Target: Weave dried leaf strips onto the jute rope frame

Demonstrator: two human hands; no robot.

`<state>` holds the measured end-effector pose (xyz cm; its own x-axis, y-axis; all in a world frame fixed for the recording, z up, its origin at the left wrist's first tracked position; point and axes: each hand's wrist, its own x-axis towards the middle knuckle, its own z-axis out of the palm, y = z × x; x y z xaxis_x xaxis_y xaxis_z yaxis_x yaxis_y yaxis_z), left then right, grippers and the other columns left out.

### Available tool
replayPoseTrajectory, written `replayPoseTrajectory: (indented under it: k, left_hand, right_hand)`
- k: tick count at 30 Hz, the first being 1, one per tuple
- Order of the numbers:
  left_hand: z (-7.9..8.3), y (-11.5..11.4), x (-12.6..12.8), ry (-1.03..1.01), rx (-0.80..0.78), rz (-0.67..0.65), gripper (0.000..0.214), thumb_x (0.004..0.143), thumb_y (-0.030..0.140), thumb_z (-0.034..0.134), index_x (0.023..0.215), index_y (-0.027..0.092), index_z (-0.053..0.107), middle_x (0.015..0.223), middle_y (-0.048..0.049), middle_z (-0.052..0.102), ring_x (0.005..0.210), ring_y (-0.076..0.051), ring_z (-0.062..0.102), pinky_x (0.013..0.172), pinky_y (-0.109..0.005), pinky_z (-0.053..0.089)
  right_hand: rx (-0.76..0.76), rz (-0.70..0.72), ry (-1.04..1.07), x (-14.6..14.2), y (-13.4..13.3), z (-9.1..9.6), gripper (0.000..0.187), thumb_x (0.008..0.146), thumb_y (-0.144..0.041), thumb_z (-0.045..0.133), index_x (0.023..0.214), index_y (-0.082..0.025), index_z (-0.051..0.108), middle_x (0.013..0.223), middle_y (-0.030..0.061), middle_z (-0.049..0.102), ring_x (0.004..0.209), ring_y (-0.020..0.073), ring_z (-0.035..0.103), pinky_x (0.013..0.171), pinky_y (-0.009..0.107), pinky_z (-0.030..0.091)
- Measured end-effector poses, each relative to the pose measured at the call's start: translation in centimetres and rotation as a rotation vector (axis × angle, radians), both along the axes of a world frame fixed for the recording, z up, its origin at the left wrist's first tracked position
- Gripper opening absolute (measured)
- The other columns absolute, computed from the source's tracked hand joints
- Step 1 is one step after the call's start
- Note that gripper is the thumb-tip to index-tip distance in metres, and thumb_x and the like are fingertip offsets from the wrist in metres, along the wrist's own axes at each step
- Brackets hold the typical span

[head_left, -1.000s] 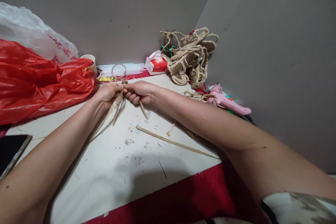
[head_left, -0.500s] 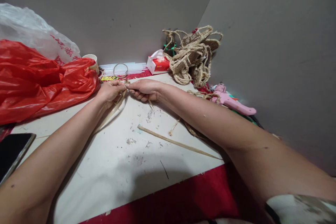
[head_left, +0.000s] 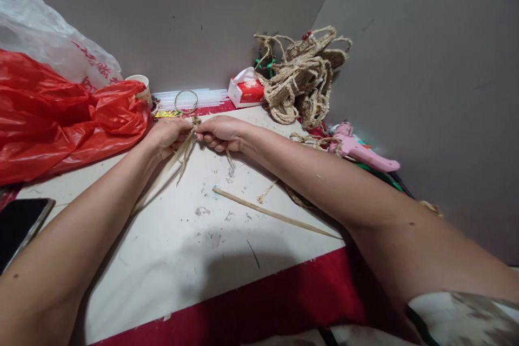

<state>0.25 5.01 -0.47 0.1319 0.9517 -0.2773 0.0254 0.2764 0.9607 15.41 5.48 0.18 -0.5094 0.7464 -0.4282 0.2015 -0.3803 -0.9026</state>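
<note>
Swinging a little, the tan strips (head_left: 162, 181) under your left hand (head_left: 168, 135) had spread out since half a second before, and one short end (head_left: 184, 165) hung away from the rest. Your two hands stayed close together at the far part of the white worktop (head_left: 162, 259). Your left fingers were pinched on the strips, and your right hand (head_left: 221, 132) pinched them too, right beside the left. A small brown knot (head_left: 197, 120) showed just past your fingertips. The long ends ran down beside your left arm, and another bit (head_left: 230, 159) poked out under your right hand.

Nearer to you, one loose strip (head_left: 267, 211) lay flat on the worktop. By your left arm was a black phone (head_left: 24, 224). Past it sat a big red bag (head_left: 60, 119), with a see-through bag (head_left: 48, 32) behind it and a paper cup (head_left: 140, 84) next to it. Beyond your hands were clear sticks (head_left: 211, 96), a thin ring (head_left: 186, 101) and a red and white tissue pack (head_left: 247, 92). To the right of that, a heap of braided rope (head_left: 300, 81) stood near the wall. A pink tool (head_left: 357, 151) lay beyond your right arm.
</note>
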Motion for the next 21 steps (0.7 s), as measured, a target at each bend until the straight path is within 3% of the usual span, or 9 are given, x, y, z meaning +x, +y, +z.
replayPoseTrajectory:
  k: [3,7,11,14,17,21]
  left_hand:
    - [0.5,-0.2,0.0,0.021,0.056,-0.037,0.020,0.064,0.009,0.060,0.051,0.015,0.045,0.038,0.0073,0.028,0.032,-0.001,0.020,0.034,-0.018,0.009]
    - [1.2,-0.6,0.1,0.123,0.081,-0.068,0.007,0.066,0.009,0.058,0.060,0.012,0.055,0.041,0.0038,0.041,0.031,-0.001,0.023,0.033,-0.018,0.009]
    - [1.6,-1.4,0.8,0.211,0.130,-0.064,0.004,0.069,0.010,0.058,0.067,0.013,0.057,0.046,0.0002,0.052,0.032,-0.004,0.032,0.035,-0.018,0.019]
    - [1.5,-2.4,1.6,0.359,0.214,-0.037,0.003,0.071,0.012,0.058,0.073,0.014,0.057,0.049,-0.0002,0.056,0.034,-0.007,0.040,0.038,-0.019,0.027]
    - [1.2,-3.5,2.4,0.528,0.270,-0.027,0.014,0.072,0.012,0.055,0.086,0.015,0.059,0.048,0.0008,0.055,0.034,-0.010,0.043,0.038,-0.020,0.029]
    - [1.1,-3.7,2.4,0.568,0.279,-0.075,0.025,0.067,0.012,0.060,0.093,0.014,0.063,0.047,0.0009,0.055,0.034,-0.011,0.044,0.040,-0.021,0.031]
  right_hand:
    - [0.054,-0.080,-0.062,-0.5,-0.2,-0.2,0.025,0.085,-0.016,0.045,0.060,-0.016,0.042,0.039,-0.0084,0.027,0.030,0.0029,0.017,0.029,0.016,0.013]
    - [0.085,-0.141,-0.081,-0.8,-0.2,-0.4,0.023,0.084,-0.020,0.049,0.061,-0.016,0.046,0.037,-0.0088,0.025,0.029,0.0033,0.017,0.028,0.016,0.013]
    - [-0.002,-0.068,0.095,-0.2,0.0,-0.6,0.020,0.085,-0.020,0.046,0.067,-0.013,0.051,0.039,-0.0101,0.025,0.030,0.0023,0.013,0.027,0.014,0.011]
    - [-0.103,0.005,0.194,0.2,0.0,-0.6,0.022,0.086,-0.018,0.042,0.065,-0.014,0.046,0.039,-0.0101,0.026,0.030,0.0021,0.011,0.027,0.013,0.010]
    - [-0.104,-0.066,0.226,0.1,-0.1,-0.7,0.023,0.086,-0.016,0.044,0.064,-0.017,0.039,0.039,-0.0097,0.030,0.030,0.0020,0.016,0.027,0.011,0.012]
    - [-0.123,-0.162,0.168,-0.2,-0.2,-0.7,0.028,0.089,-0.011,0.043,0.063,-0.017,0.035,0.037,-0.0097,0.029,0.029,0.0018,0.020,0.027,0.011,0.015]
